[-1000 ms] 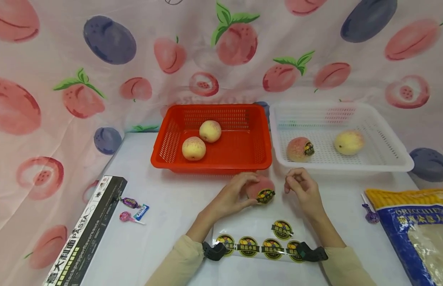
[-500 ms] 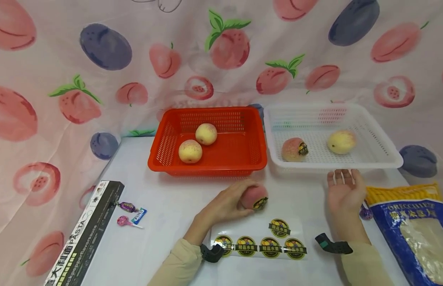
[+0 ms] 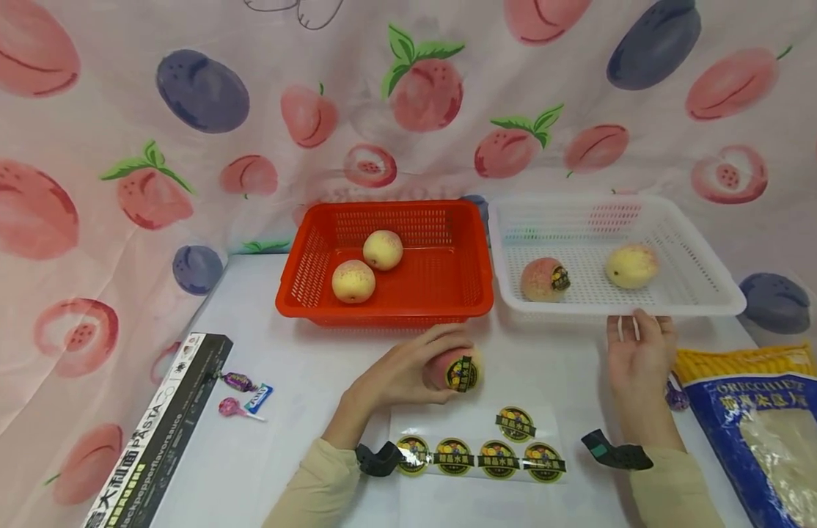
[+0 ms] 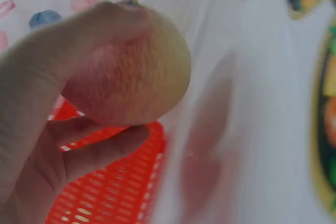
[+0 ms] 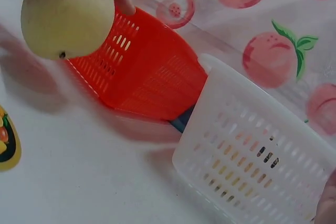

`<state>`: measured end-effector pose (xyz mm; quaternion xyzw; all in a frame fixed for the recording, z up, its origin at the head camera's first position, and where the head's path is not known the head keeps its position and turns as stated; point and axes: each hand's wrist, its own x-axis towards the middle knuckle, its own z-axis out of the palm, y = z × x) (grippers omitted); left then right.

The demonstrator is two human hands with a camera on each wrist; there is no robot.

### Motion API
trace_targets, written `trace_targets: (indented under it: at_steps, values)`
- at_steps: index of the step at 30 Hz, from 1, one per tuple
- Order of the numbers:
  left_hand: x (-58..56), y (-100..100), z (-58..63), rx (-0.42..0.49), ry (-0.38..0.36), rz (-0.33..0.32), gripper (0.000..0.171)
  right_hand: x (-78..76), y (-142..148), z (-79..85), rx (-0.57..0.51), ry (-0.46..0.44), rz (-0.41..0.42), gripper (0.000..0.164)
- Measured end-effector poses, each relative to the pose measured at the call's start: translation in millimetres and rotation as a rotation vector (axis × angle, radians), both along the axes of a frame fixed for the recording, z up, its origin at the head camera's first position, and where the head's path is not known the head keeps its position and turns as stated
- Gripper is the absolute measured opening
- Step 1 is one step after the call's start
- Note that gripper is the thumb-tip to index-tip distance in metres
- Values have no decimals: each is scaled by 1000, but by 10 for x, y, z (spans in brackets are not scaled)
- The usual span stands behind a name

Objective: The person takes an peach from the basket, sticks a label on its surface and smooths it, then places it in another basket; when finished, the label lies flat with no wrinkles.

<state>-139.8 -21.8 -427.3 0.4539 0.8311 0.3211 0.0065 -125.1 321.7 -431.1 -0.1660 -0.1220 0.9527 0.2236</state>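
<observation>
My left hand holds a pinkish peach above the front of the table, thumb and fingers round it. A round black-and-gold sticker faces outward on the peach in the head view. The left wrist view shows the thumb across the peach, two fingers beneath. My right hand is at the front rim of the white basket, thumb tip over the rim and fingertips partly hidden under it. In the white basket lie a stickered peach and a yellowish peach.
Left of the white basket, a red basket holds two peaches. A sticker sheet lies before me with several stickers. At left are a pasta box and candies. A blue-and-yellow pasta bag and purple lollipop lie right.
My right hand has moved from beside the held peach to the white basket's front rim, its thumb coming over the rim. My left hand has shifted left, turning the peach's sticker more into view.
</observation>
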Motion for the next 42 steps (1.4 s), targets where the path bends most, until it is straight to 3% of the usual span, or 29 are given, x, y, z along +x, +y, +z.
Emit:
trace_targets:
  at_steps: [5,11,23,29,35,42]
  values:
    - [-33,-32,185,53,-23,-49,68,-7,-29,45,30,-54,-55,51]
    - [-116,-52,434,48,1,-76,59,-16,-29,65,20,-80,-89,60]
    - [-465,141,920,29,148,-136,59,-30,-13,24,127,-111,-108,60]
    - [-622,292,1014,10,156,-165,55,-35,-32,37,117,-123,-108,57]
    - [-766,447,1059,19,96,-177,55,-43,-52,36,149,-118,-95,56]
    - [-849,692,1079,38,42,-239,60,-35,-36,30,147,-115,-96,55]
